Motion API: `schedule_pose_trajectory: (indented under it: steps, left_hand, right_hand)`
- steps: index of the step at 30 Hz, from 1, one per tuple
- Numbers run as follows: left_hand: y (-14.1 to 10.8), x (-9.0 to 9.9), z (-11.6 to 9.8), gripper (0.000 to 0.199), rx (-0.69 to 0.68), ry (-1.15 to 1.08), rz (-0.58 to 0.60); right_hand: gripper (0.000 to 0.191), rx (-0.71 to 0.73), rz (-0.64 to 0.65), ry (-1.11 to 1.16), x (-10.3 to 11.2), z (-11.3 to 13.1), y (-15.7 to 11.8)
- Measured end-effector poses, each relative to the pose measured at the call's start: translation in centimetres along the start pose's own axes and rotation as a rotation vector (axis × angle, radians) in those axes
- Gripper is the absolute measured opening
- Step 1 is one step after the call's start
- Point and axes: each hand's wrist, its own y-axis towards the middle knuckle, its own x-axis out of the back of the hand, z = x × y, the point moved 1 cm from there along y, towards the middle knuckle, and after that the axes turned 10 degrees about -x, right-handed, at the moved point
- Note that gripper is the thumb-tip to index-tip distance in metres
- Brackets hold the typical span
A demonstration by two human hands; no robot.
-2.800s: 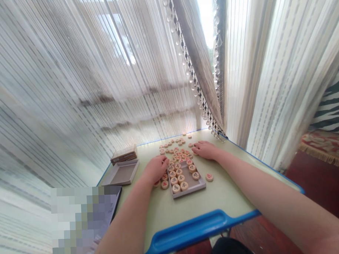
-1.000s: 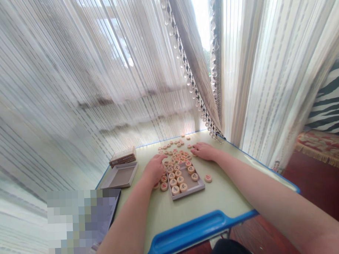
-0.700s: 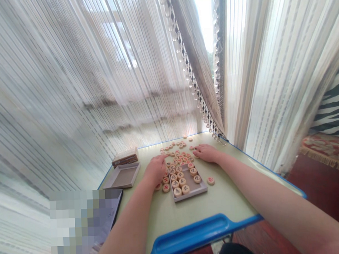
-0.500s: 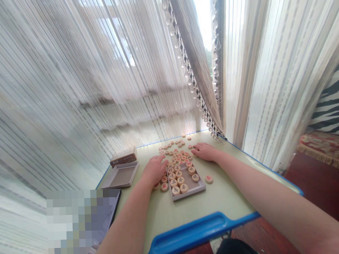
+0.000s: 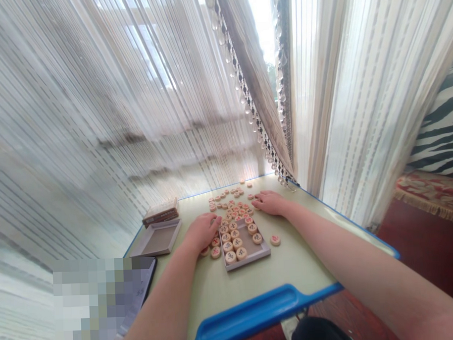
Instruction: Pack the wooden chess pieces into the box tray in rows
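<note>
Nearest, the shallow grey tray [image 5: 264,249] holds about nine round wooden chess pieces [image 5: 234,235] in rows. The left hand [image 5: 201,232] lies flat against its left edge, gripping nothing. Beyond, the right hand [image 5: 271,202] rests loosely on scattered pieces [image 5: 231,199]. An empty lid [image 5: 157,239] sits leftward.

Both forearms are showing bare all the way from the bottom edge of the frame to the wrists, with no sleeve reaching into the picture. The left hand [image 5: 201,231] is wearing no ring, watch or glove, and the right hand [image 5: 271,203] is looking just as plain (its wrist is carrying no band either). The nails are too small to judge here. The arms are appearing broad and stretched near the camera, narrowing sharply toward the hands.
</note>
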Motion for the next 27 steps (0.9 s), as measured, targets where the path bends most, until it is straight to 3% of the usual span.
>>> schedule_pose_trajectory:
  steps: [27]
  left_hand:
    - [-0.07,-0.07,0.21,0.037,-0.015,-0.002,0.009]
  right_hand:
    - [0.066,-0.02,0.016,-0.01,0.26,0.23,-0.21]
